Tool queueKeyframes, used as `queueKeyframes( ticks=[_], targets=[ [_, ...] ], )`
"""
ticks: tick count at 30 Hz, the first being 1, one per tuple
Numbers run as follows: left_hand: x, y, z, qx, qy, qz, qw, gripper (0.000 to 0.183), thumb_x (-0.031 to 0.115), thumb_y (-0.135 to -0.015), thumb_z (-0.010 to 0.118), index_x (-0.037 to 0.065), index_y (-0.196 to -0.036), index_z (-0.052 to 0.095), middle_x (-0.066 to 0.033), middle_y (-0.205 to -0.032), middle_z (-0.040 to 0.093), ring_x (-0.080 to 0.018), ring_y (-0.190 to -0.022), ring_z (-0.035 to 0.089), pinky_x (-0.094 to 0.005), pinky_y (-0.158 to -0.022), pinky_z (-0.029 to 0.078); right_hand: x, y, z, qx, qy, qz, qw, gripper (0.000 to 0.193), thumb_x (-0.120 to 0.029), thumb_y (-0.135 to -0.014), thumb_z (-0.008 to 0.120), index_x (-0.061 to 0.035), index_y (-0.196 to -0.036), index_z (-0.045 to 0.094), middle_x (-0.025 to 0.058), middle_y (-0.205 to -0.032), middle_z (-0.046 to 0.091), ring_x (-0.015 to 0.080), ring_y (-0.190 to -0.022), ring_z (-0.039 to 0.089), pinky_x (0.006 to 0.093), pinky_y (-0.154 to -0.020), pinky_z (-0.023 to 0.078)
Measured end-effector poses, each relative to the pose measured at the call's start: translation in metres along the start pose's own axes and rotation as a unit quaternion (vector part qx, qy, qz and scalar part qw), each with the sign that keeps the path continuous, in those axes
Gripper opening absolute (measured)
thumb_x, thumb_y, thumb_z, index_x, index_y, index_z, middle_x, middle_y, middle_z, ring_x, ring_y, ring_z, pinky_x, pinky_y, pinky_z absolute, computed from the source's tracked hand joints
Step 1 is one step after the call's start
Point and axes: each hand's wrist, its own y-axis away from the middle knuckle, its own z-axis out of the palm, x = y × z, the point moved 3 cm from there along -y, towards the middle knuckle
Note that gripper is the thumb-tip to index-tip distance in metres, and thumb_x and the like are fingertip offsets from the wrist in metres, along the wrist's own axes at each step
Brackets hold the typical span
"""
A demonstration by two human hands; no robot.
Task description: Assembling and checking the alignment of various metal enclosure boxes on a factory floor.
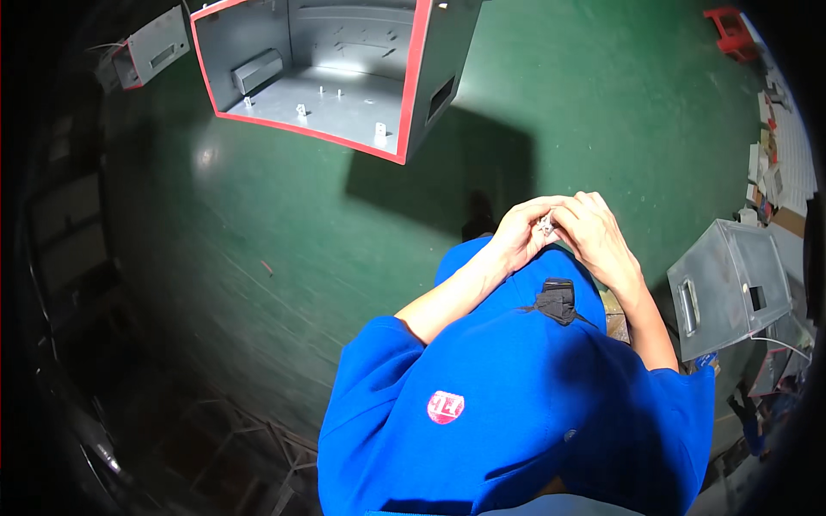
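One silvery piece (547, 225) — between curled hands (523, 230) (590, 230)

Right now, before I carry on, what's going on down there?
A person in a blue top has their left hand and right hand together in front of them, fingers around a small silvery piece. Ahead, a grey metal box with a red-edged opening has small pale brackets inside; neither hand touches it.

The green floor (284, 198) bears a thin red scrap (268, 268) and, upper right, a red stool (731, 34).
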Motion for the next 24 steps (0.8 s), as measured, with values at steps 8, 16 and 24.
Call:
queueKeyframes(
  ticks=[8, 16, 24],
  targets=[
    [0.007, 0.010, -0.006, -0.033, -0.006, 0.028, 0.999, 0.026, 0.018, -0.091, 0.050, -0.003, -0.103, 0.058, -0.0108, -0.093, 0.061, -0.0175, -0.085, 0.061, -0.0302, -0.075, 0.053, 0.004, -0.003, 0.002, 0.057, -0.186, 0.054, 0.980, 0.016, -0.002, -0.074, 0.063, -0.0004, -0.089, 0.060, 0.0111, -0.081, 0.058, 0.0262, -0.076, 0.058, 0.0349, -0.068, 0.047],
    [0.018, 0.052, 0.022, -0.152, 0.095, 0.045, 0.983, 0.055, 0.032, -0.099, 0.030, -0.009, -0.135, 0.029, -0.0235, -0.138, 0.037, -0.0304, -0.126, 0.041, -0.0435, -0.109, 0.028, 0.014, 0.003, -0.008, 0.102, -0.267, 0.094, 0.954, 0.009, -0.004, -0.074, 0.065, -0.0007, -0.083, 0.065, 0.0083, -0.079, 0.066, 0.0177, -0.075, 0.061, 0.0299, -0.070, 0.048],
    [-0.005, 0.065, 0.045, -0.191, 0.106, 0.102, 0.970, 0.069, 0.048, -0.097, 0.027, -0.008, -0.137, 0.028, -0.0203, -0.135, 0.042, -0.0274, -0.125, 0.042, -0.0425, -0.108, 0.028, 0.010, 0.004, -0.037, 0.096, -0.167, -0.124, 0.973, 0.022, -0.008, -0.070, 0.071, -0.0077, -0.091, 0.069, 0.0057, -0.087, 0.066, 0.0200, -0.078, 0.060, 0.0310, -0.068, 0.048]
  ],
)
